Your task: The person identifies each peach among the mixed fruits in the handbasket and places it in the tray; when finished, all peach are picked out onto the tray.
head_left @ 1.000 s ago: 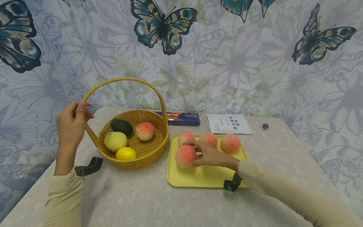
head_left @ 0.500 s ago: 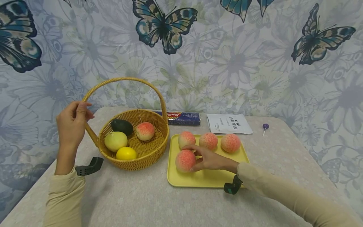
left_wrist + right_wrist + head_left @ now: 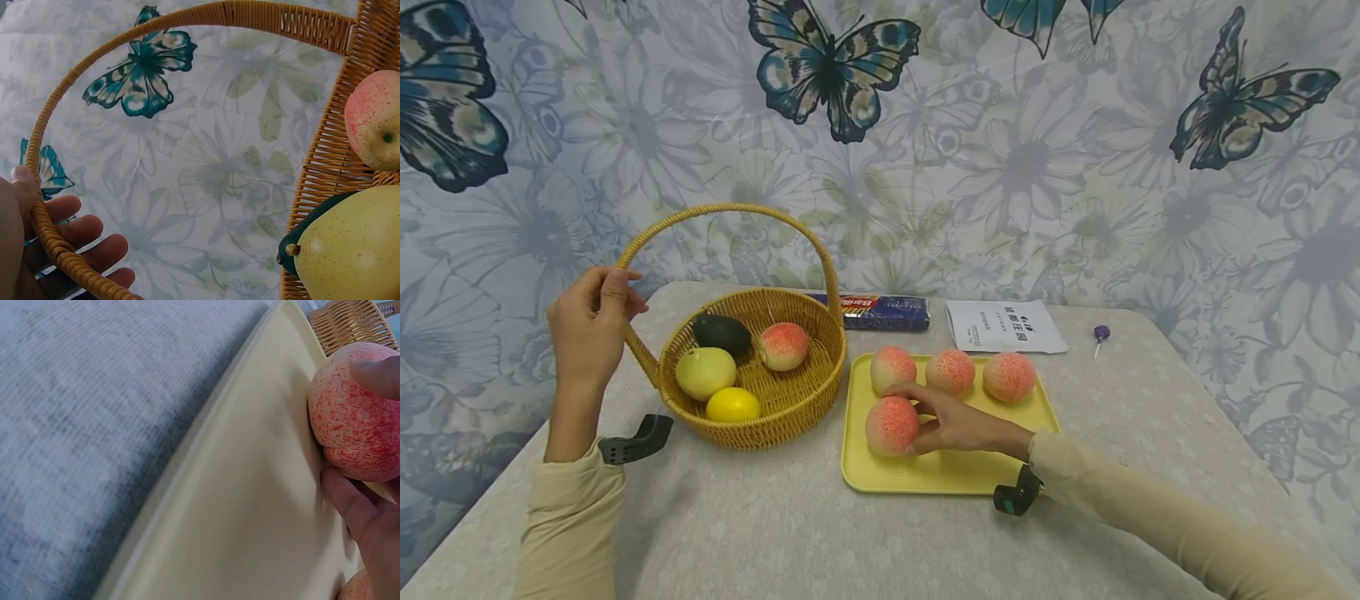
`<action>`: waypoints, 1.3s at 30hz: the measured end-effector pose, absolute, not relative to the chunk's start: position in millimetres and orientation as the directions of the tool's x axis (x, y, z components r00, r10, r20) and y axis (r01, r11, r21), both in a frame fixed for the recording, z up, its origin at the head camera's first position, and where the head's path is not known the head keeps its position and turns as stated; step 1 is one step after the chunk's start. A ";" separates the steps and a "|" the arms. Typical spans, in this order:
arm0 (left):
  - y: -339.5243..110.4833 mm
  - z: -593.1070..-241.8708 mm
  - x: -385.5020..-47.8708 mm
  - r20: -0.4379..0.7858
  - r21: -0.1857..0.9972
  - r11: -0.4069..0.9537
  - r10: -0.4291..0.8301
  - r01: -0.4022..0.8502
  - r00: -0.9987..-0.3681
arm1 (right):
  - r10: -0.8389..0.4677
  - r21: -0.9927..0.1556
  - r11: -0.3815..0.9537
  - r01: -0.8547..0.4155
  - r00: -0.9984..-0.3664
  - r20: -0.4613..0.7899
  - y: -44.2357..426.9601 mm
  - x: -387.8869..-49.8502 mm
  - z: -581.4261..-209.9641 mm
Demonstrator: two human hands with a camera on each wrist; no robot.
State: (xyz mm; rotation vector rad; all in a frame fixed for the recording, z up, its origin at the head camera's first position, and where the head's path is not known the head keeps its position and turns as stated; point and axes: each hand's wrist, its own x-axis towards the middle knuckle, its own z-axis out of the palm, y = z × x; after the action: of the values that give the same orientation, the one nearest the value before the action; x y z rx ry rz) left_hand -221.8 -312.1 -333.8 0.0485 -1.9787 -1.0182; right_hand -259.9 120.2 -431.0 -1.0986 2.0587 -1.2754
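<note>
My left hand holds the left side of the arched handle of a wicker basket; in the left wrist view its fingers curl loosely round it. The basket contains a peach, a dark green avocado, a yellow-green pear and a yellow lemon. Over the yellow tray, my right hand grips another peach from its right side. That peach appears to sit on the tray's left part. Behind it stand three more peaches in a row.
Behind the basket and tray lies a blue spaghetti packet. A white printed packet is to its right, and a purple lollipop lies further right. The patterned wall covering rises behind the table.
My right hand has brought its peach slightly down and toward the front of the tray, away from the back row; over the last half second it hardly moves. The left hand stays on the handle.
</note>
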 end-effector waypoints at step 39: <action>-312.0 -333.3 -221.8 0.683 0.679 0.657 -0.399 0.329 -0.612 | -0.784 -0.864 0.336 -0.375 -0.620 -0.036 118.6 -255.5 -423.1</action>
State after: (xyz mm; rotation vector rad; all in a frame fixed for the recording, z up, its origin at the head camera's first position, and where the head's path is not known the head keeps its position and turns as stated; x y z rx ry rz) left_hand -221.8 -312.0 -333.3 0.0547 -1.9788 -1.0274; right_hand -255.5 118.6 -423.1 -1.0157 2.1560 -1.2154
